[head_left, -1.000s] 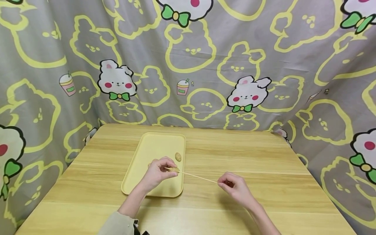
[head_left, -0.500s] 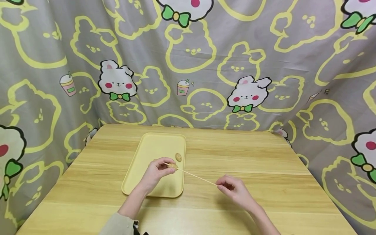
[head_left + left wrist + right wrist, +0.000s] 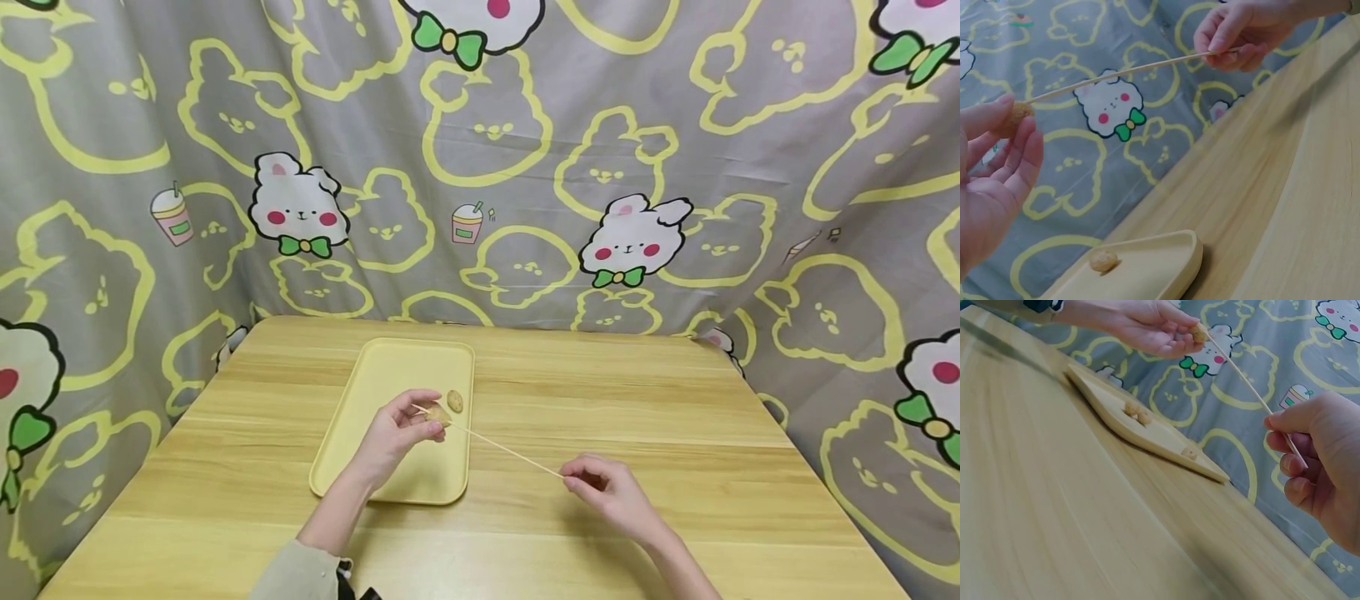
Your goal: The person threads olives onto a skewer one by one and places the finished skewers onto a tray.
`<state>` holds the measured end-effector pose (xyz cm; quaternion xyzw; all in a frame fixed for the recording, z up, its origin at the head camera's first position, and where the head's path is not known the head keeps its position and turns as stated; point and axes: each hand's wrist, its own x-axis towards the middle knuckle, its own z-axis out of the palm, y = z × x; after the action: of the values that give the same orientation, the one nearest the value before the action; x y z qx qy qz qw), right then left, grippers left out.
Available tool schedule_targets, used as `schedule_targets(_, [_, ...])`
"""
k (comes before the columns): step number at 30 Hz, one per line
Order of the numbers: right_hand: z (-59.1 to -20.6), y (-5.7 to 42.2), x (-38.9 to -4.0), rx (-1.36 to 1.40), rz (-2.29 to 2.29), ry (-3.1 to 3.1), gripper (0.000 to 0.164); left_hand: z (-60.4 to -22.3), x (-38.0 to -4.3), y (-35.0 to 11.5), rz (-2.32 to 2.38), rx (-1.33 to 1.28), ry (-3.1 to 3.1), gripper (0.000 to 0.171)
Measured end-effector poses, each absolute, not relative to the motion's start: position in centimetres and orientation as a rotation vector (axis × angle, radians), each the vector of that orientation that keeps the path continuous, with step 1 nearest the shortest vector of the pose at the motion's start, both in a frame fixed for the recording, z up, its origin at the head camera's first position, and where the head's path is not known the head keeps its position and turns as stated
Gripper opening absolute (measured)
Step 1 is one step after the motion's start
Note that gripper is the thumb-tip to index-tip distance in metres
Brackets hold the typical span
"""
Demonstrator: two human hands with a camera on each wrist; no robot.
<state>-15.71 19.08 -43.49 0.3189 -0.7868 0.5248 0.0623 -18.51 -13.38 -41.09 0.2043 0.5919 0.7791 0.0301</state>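
My left hand (image 3: 392, 435) pinches a small golden-brown, meatball-like ball (image 3: 1017, 117) between thumb and fingers, over the yellow tray (image 3: 408, 350). A thin wooden skewer (image 3: 510, 452) runs through this ball, its tip showing past the far side in the head view. The other end is pinched by my right hand (image 3: 609, 493), which is above the table to the right of the tray. In the right wrist view, the skewer's blunt end (image 3: 1299, 459) sticks out below my right thumb. Another ball (image 3: 454, 401) lies near the tray's right edge.
Loose balls (image 3: 1138, 414) sit together on the tray, and one more ball (image 3: 1189, 453) lies apart in the right wrist view. The wooden table (image 3: 645, 392) extends right of the tray. A grey patterned curtain (image 3: 495, 275) hangs behind it.
The left hand has risen slightly and moved left with the ball. The right hand has shifted slightly down and right, and the skewer now slants more steeply.
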Motion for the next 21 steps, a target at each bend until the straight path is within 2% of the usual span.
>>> schedule_targets(10, [-42.6, 18.3, -15.4, 0.944, 1.629, -2.311, 0.015, -40.7, -18.3, -13.3, 2.506, 0.805, 1.695, 0.031])
schedule_targets(21, [-42.6, 17.7, -15.6, 0.991, 1.603, -2.256, 0.018, -40.6, -18.2, -12.5, 2.519, 0.869, 1.624, 0.035])
